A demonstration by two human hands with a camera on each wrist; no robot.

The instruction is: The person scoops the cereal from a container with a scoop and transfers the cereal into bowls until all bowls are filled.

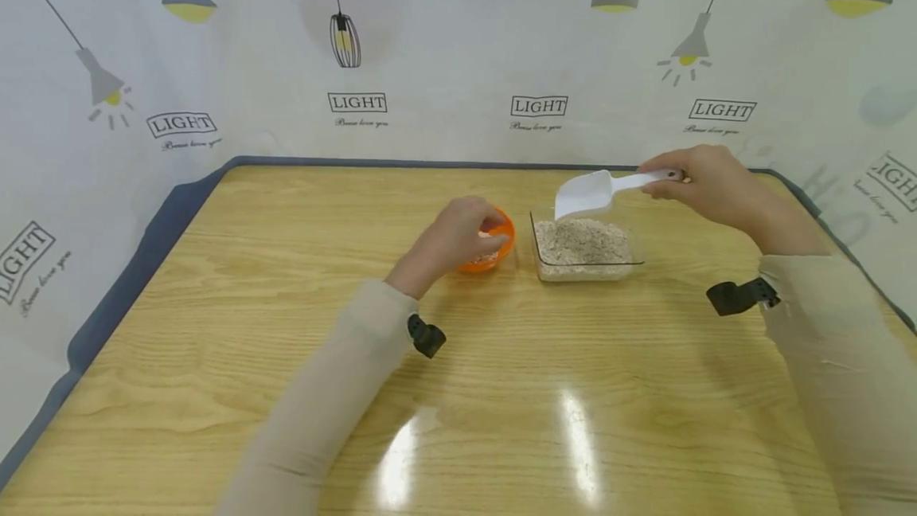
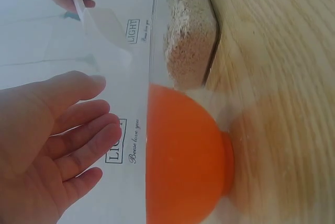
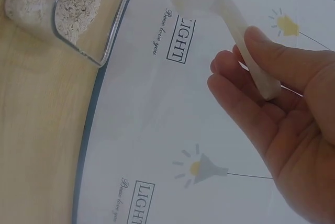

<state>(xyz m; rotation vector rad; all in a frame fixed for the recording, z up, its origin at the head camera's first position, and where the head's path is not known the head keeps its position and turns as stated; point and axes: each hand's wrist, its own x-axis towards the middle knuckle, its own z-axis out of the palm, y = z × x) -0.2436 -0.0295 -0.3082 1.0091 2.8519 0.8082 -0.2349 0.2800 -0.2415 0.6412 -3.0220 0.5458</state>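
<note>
My right hand point(image 1: 709, 181) pinches the handle of a white scoop point(image 1: 583, 195) between thumb and fingers. The scoop's blade hangs over a clear rectangular container point(image 1: 587, 273) of pale oat-like flakes point(image 1: 583, 241). In the right wrist view the thumb lies along the scoop's handle point(image 3: 246, 51). Over an orange bowl point(image 1: 507, 233) hovers my left hand point(image 1: 458, 233), fingers loosely bent and holding nothing. Some pale flakes show inside this bowl, partly hidden by the hand. From the left wrist, the bowl point(image 2: 183, 156) appears upright on the table, just beside the container.
The wooden table point(image 1: 286, 285) has a dark blue edge point(image 1: 387, 163) at the back. Behind it hangs a white backdrop point(image 1: 444, 62) printed with lamps and lettering. Black wrist cameras are strapped over both sleeves point(image 1: 344, 373).
</note>
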